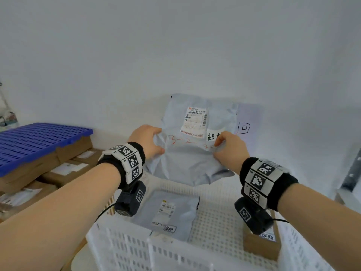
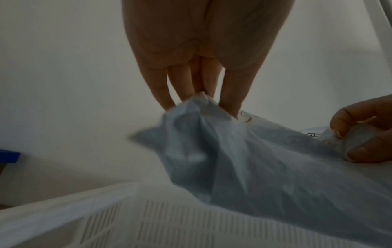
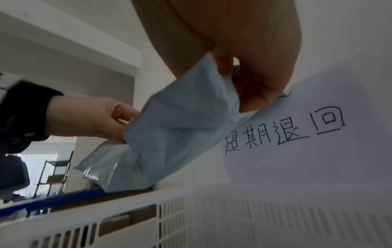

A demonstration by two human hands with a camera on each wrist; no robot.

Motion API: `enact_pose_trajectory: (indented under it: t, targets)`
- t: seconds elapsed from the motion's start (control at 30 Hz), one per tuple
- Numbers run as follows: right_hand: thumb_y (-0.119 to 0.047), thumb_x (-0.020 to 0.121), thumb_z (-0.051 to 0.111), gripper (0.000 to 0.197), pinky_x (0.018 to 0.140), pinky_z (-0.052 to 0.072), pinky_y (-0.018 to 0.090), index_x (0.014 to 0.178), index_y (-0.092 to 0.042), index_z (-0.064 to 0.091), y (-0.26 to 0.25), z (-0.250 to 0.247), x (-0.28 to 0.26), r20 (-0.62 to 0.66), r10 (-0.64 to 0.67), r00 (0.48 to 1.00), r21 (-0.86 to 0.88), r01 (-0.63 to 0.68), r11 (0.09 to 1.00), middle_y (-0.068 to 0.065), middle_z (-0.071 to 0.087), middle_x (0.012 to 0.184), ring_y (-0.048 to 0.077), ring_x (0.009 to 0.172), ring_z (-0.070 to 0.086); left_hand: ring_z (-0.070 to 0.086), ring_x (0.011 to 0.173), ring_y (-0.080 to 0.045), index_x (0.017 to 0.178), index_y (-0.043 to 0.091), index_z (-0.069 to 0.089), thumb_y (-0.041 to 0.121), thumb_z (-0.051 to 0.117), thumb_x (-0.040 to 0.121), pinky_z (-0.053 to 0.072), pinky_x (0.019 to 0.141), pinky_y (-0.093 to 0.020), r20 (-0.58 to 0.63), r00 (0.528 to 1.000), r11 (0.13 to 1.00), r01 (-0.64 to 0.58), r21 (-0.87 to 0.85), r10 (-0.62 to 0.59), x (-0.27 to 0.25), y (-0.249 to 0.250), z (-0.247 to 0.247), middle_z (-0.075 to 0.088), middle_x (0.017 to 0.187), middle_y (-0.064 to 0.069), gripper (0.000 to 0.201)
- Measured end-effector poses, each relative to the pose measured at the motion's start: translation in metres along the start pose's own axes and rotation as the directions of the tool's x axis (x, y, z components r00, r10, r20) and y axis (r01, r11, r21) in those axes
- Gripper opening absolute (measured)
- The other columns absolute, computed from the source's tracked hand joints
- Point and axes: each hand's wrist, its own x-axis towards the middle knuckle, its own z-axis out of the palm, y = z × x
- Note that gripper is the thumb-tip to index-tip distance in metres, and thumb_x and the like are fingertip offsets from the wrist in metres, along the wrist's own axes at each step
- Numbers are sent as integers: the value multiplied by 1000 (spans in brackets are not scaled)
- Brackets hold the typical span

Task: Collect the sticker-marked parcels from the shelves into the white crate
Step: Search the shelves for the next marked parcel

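A grey plastic mailer parcel (image 1: 187,159) with a shipping label, red writing and a white handwritten sticker (image 1: 212,135) hangs above the far side of the white crate (image 1: 121,245). My left hand (image 1: 148,141) pinches its left edge and my right hand (image 1: 228,149) pinches its right edge beside the sticker. The left wrist view shows the bunched parcel (image 2: 244,159) under my left fingers (image 2: 231,94). In the right wrist view the parcel (image 3: 180,127) hangs from my right hand (image 3: 254,87) above the crate rim (image 3: 174,193).
Inside the crate lie another grey mailer (image 1: 170,212) with a sticker and a brown box (image 1: 261,243) at the right. A handwritten white sheet (image 1: 248,122) hangs on the wall behind. At the left, cardboard boxes (image 1: 64,169) sit under a blue slatted pallet (image 1: 39,141).
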Motion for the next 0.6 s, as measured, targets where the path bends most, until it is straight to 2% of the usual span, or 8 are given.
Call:
enact_pose_trajectory:
  t: [0.1, 0.2, 0.27, 0.4, 0.47, 0.53, 0.6]
  targets:
    - [-4, 83, 52, 16, 71, 35, 22, 81, -20, 52, 3, 26, 7, 31, 28, 999, -104, -25, 994, 6, 56, 97, 20, 81, 47, 56, 114, -22, 131, 17, 53, 24, 75, 76, 39, 97, -27, 108, 993, 998, -52, 34, 48, 19, -22, 8, 55, 130, -5, 60]
    - [1, 77, 53, 23, 59, 34, 22, 73, -21, 49, 9, 52, 11, 84, 61, 995, -172, -45, 984, 4, 58, 89, 19, 78, 48, 59, 109, -20, 124, 18, 60, 24, 72, 79, 41, 93, -24, 240, 967, 990, -107, 90, 83, 37, -45, 17, 63, 120, -4, 47]
    - [-2, 77, 60, 25, 54, 35, 16, 68, -23, 47, 12, 67, 10, 131, 102, 986, -192, -75, 979, 0, 56, 83, 17, 79, 49, 58, 110, -20, 123, 17, 61, 25, 69, 83, 41, 93, -23, 348, 932, 978, -155, 138, 98, 47, -57, 24, 64, 119, -4, 42]
    - [-12, 79, 68, 17, 59, 40, 17, 69, -20, 57, 13, 91, 8, 278, 218, 935, -251, -149, 956, -4, 56, 82, 14, 82, 52, 57, 114, -20, 124, 13, 61, 26, 65, 86, 42, 96, -25, 567, 816, 928, -293, 230, 117, 66, -74, 48, 62, 124, -4, 40]
    - [-10, 80, 67, 5, 65, 42, 17, 80, -14, 70, 13, 101, 7, 341, 269, 901, -298, -168, 940, -4, 59, 82, 13, 82, 55, 60, 107, -20, 122, 12, 63, 25, 66, 85, 45, 93, -25, 645, 757, 907, -339, 251, 104, 76, -81, 62, 64, 122, -4, 39]
    - [-7, 80, 66, 15, 64, 46, 20, 93, -8, 74, 16, 110, 6, 405, 326, 854, -341, -190, 921, -2, 62, 82, 11, 73, 56, 61, 86, -17, 119, 10, 64, 20, 68, 84, 49, 77, -20, 708, 702, 912, -337, 234, 77, 84, -88, 76, 67, 116, -6, 36]
    - [-2, 79, 65, 19, 57, 50, 16, 94, -7, 74, 22, 118, 5, 474, 377, 796, -352, -222, 909, -2, 62, 72, 8, 57, 56, 58, 66, -15, 114, 3, 66, 11, 68, 82, 49, 62, -15, 776, 630, 942, -278, 187, 32, 91, -95, 94, 72, 94, -9, 32]
